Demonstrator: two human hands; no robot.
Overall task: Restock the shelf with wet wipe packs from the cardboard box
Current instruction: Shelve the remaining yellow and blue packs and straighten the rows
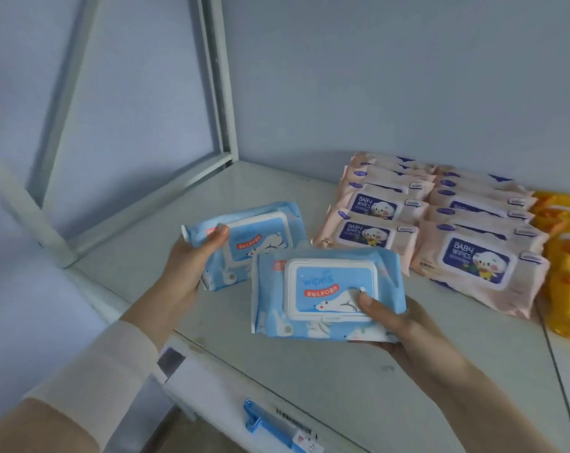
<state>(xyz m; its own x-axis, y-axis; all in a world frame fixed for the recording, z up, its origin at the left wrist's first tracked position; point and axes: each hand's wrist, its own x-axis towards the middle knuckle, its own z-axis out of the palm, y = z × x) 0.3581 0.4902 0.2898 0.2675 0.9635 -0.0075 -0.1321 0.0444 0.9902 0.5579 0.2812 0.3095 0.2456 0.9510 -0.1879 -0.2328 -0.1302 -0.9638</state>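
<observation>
I hold two light-blue wet wipe packs above the white shelf (pixel 185 204). My left hand (pixel 187 256) grips the farther blue pack (pixel 260 237) by its left end, thumb on top. My right hand (pixel 391 322) grips the nearer blue pack (pixel 322 289) from below at its right end, thumb pressed on the white lid. The nearer pack overlaps the farther one's lower right corner. Both packs hover over the shelf's bare left part. The cardboard box is out of view.
Two rows of pink baby wipes packs (pixel 473 259) lie stacked on the shelf at the right. Yellow packs (pixel 567 266) sit at the far right edge. A white metal upright (pixel 221 93) stands at the back left. A blue price-tag holder (pixel 267 423) hangs on the front lip.
</observation>
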